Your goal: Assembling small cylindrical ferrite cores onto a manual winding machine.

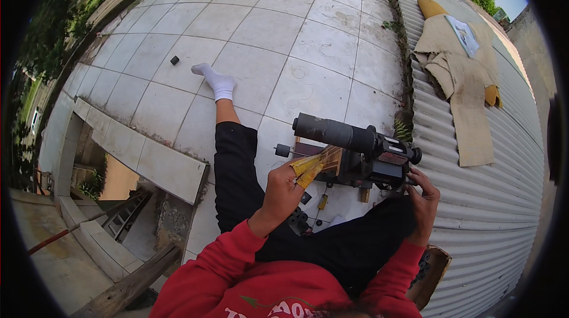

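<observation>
A black machine point(379, 167) with a long thick cylinder point(332, 130) sits across the front of my lap, above the tiles. My left hand point(281, 195) is at its left side, fingers drawn together in a pinch. Yellow wrapping point(307, 170) covers the fingertips, which meet the edge of a brown slatted piece point(333, 160) under the cylinder. What lies between them is too small to tell. At the machine's right end, my right hand point(422, 197) grips its lower edge with curled thumb and fingers; the exact part is hidden.
My outstretched leg point(234, 158) lies left of the machine. Small black parts point(299, 221) and a yellow piece point(323, 202) lie below it. A black cube point(174, 60) sits farther off. Left is an open drop past a ledge point(148, 152); right, corrugated roofing point(492, 211) carries cardboard point(468, 81).
</observation>
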`<state>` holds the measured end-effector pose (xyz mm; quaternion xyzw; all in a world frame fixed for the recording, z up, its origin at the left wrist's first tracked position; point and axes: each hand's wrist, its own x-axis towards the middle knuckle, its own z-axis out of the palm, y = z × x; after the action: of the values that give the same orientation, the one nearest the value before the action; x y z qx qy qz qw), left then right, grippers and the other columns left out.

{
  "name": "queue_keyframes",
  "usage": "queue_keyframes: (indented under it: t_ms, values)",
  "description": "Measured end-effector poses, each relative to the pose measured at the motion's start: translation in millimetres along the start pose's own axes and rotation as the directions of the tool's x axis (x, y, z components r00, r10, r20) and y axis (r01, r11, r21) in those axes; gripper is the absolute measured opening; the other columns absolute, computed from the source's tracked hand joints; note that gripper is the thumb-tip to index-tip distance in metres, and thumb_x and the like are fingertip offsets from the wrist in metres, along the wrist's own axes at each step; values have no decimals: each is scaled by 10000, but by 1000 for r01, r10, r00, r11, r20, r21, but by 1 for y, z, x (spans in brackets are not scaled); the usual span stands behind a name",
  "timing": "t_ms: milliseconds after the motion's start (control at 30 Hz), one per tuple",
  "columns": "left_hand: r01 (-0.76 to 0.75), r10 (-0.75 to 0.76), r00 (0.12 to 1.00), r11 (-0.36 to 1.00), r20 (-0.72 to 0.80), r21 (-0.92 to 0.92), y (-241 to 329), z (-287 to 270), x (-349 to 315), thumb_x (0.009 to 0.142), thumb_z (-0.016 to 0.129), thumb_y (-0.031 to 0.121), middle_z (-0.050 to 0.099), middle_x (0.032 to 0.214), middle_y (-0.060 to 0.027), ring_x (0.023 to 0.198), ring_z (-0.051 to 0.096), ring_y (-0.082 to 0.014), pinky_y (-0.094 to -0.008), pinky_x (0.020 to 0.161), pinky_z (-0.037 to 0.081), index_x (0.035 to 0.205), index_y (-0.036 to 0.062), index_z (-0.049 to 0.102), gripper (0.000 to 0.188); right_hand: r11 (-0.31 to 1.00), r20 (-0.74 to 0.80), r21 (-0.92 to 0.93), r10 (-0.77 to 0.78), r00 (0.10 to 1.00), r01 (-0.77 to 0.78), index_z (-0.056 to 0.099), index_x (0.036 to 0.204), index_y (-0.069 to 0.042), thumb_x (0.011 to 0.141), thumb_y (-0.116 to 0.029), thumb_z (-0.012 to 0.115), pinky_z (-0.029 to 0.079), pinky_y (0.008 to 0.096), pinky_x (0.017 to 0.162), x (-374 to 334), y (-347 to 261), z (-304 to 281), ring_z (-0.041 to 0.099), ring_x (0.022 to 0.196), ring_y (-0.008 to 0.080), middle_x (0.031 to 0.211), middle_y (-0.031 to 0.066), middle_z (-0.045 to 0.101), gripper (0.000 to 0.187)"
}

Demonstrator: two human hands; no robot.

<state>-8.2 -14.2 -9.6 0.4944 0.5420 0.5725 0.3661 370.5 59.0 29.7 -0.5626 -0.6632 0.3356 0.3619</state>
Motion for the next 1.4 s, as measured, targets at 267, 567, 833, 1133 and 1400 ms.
queue_keyframes:
  t_ms: [267, 567, 833, 1133, 1400]
  values:
    - [-62, 63, 998, 998, -23, 12, -1, 2, -1, 988, 746, -4, 801, 1106, -216, 931, 798, -277, -357, 794, 595, 1214, -74, 772, 239, 978, -78, -88, -194, 978, 187, 786, 1284, -11, 894, 122, 740, 490, 360, 1139, 65, -7, -8, 699, 1263, 231, 1360, 150, 755, 415]
    - [-85, 86, 996, 996, -18, 31, 0, 3, -2, 978, 743, -24, 798, 1126, -221, 960, 804, -289, -351, 813, 600, 1221, -72, 769, 250, 997, 1, -44, -63, 998, 63, 802, 1230, -14, 918, 42, 758, 526, 324, 1052, 92, 46, 26, 733, 1142, 187, 1176, 88, 816, 320]
    - [-60, 59, 998, 998, 9, 38, 2, 2, -1, 977, 736, -31, 795, 1151, -221, 981, 804, -299, -348, 817, 603, 1221, -69, 771, 249, 994, 35, -105, 20, 999, -16, 790, 1224, 29, 872, 60, 788, 454, 372, 1177, 16, 35, 18, 672, 1341, 267, 1347, 187, 764, 353]
    - [-62, 61, 998, 998, 29, 30, 0, 3, -3, 957, 736, -46, 791, 1181, -229, 1017, 803, -317, -356, 853, 609, 1220, -68, 770, 266, 995, -43, 5, -96, 994, 96, 790, 1248, 20, 860, 139, 753, 499, 353, 1125, 36, -13, -10, 696, 1273, 238, 1348, 165, 762, 407]
    - [-77, 75, 996, 997, 53, 26, 1, 6, -7, 956, 726, -54, 793, 1189, -212, 1036, 799, -315, -356, 871, 608, 1238, -57, 762, 284, 997, -36, -34, -70, 997, 68, 796, 1268, -5, 930, 55, 739, 506, 331, 1106, 101, 21, 9, 715, 1223, 202, 1257, 108, 802, 348]
